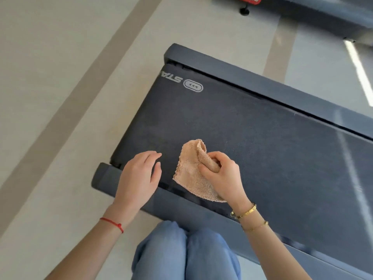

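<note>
A peach terry cloth point(188, 174) lies partly on the dark belt point(252, 142) of a treadmill, near its rear end. My right hand point(224, 174) grips a bunched fold of the cloth, with the rest hanging down flat onto the belt and the near side rail point(181, 207). My left hand point(139, 176) hovers just left of the cloth, fingers relaxed and slightly curved, holding nothing. A red string sits on the left wrist, gold bracelets on the right.
The treadmill's far side rail point(262, 83) runs diagonally across the view. A white logo point(192, 85) marks the belt's end. Pale floor with beige stripes point(70, 118) lies to the left. Another machine's base point(302, 11) stands at the top right. My knees in blue trousers point(187, 253) are below.
</note>
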### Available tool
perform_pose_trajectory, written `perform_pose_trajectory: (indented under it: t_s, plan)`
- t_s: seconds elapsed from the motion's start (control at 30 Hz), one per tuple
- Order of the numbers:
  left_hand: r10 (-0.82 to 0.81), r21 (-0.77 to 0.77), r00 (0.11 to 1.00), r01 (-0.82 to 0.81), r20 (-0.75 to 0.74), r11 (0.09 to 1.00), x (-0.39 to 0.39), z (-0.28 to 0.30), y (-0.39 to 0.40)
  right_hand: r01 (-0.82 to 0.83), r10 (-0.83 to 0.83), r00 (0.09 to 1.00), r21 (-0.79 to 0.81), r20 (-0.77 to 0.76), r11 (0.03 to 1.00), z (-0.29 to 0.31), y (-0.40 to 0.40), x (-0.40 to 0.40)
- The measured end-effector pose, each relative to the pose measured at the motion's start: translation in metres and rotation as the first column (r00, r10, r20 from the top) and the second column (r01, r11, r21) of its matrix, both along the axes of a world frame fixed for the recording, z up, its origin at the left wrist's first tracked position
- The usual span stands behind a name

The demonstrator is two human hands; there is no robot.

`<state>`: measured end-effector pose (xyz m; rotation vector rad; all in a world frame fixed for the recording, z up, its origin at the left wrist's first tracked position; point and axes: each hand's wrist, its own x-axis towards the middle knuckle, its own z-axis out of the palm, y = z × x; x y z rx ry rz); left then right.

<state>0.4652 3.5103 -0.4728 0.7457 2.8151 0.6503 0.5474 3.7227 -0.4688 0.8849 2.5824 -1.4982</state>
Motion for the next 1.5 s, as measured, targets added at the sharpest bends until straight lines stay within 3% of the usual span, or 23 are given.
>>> perform_pose_trajectory:
  t_s: [0.4, 0.57, 0.77, 1.07, 1.23, 1.5]
  plan:
    - [0.200, -0.006, 0.979, -0.200, -0.021, 0.980, 0.062, 0.325, -0.082, -0.125, 0.124, 0.992, -0.024, -0.006, 0.992, 0.312, -0.064, 0.024]
    - [0.320, -0.013, 0.947, -0.321, -0.025, 0.947, 0.100, 0.418, -0.113, -0.206, 0.205, 0.978, -0.025, -0.049, 0.978, 0.404, -0.080, 0.042]
    - [0.476, 0.012, 0.880, -0.475, -0.012, 0.880, 0.154, 0.462, -0.138, -0.326, 0.326, 0.942, 0.013, -0.079, 0.945, 0.451, -0.089, 0.064]
    - [0.620, 0.046, 0.784, -0.619, -0.006, 0.784, 0.189, 0.471, -0.172, -0.438, 0.443, 0.892, 0.062, -0.093, 0.897, 0.457, -0.111, 0.066]
    - [0.669, 0.071, 0.744, -0.668, 0.012, 0.741, 0.160, 0.477, -0.211, -0.463, 0.467, 0.879, 0.063, -0.092, 0.884, 0.456, -0.149, 0.033]
    - [0.608, 0.033, 0.794, -0.607, -0.012, 0.794, 0.058, 0.499, -0.324, -0.398, 0.395, 0.905, 0.015, -0.157, 0.917, 0.467, -0.265, -0.064]
